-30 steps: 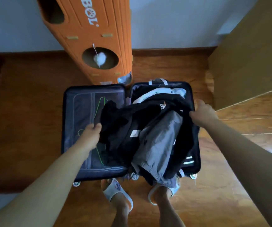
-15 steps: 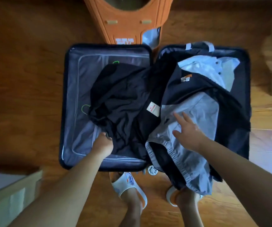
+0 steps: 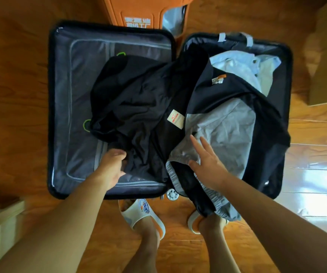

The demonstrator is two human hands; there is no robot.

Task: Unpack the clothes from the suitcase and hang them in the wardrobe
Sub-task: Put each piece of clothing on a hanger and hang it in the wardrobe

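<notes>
Change since a second ago: the bundle of clothes, then held up between both hands, is now laid down across the open suitcase (image 3: 60, 115); the view is brought closer and steeper over it.

Left hand (image 3: 112, 170): fingers curled, pinching the near edge of the black garment (image 3: 139, 99), over the suitcase's left half. Green hanger (image 3: 86, 125): partly covered, showing just beyond that grip, under the black cloth.

Black garment: spread from the left-hand grip away and rightward across the hinge; a pale label is seen on it, between the two hands and farther off.

Right hand (image 3: 206, 164): released from its earlier grip; fingers straight and spread, resting flat on the grey garment (image 3: 223, 131). Nothing is pinched.

Grey garment: lying under the right palm, its waistband end trailing over the near rim toward the slippered feet. Light blue shirt (image 3: 243, 69): beyond the right hand, in the far corner of the right half.

Wardrobe: not identified with certainty.

Assessment: nothing is hung yet. The pile is judged to be set down for sorting, a single piece to be separated next.
</notes>
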